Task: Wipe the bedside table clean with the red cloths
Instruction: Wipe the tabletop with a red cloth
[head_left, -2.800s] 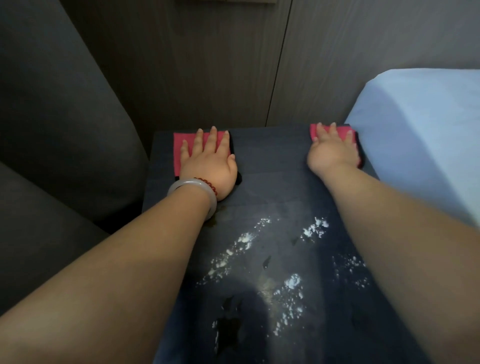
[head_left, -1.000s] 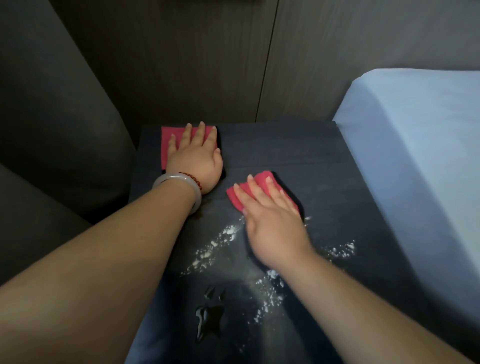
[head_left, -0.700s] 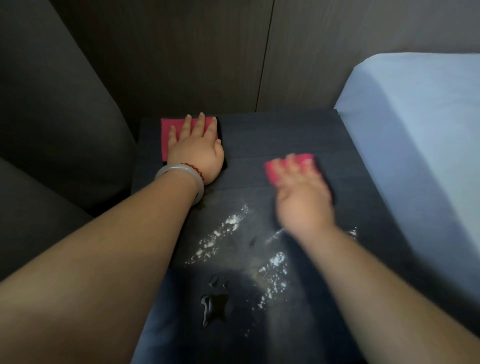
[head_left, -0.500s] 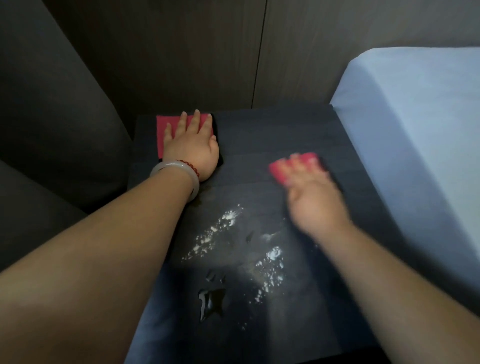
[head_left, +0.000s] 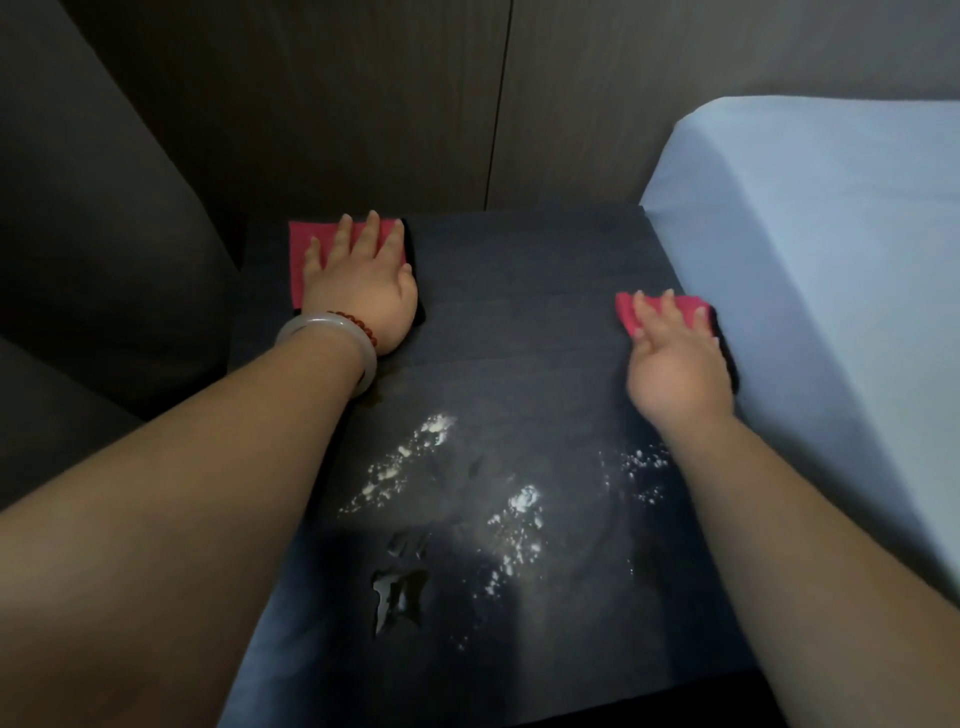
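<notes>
A shiny puddle (head_left: 397, 592) and white powder (head_left: 519, 506) dirty the dark, flat bedside table (head_left: 519, 322). Right hand (head_left: 675, 369), fingers straight, presses a soft red cloth (head_left: 631, 312) by the bed (head_left: 831, 260). Left hand (head_left: 363, 288) lies flat on the far-corner red cloth (head_left: 298, 260).

Dim room, glare on wet table (head_left: 519, 312) centre, slight blur, wide-angle bend at edges

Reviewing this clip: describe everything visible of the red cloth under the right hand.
The red cloth looks like soft fabric, with a dark edge along its right side. It lies flat on the table near its right edge, beside the bed. The right hand presses it with straight fingers, covering most of it.
</notes>
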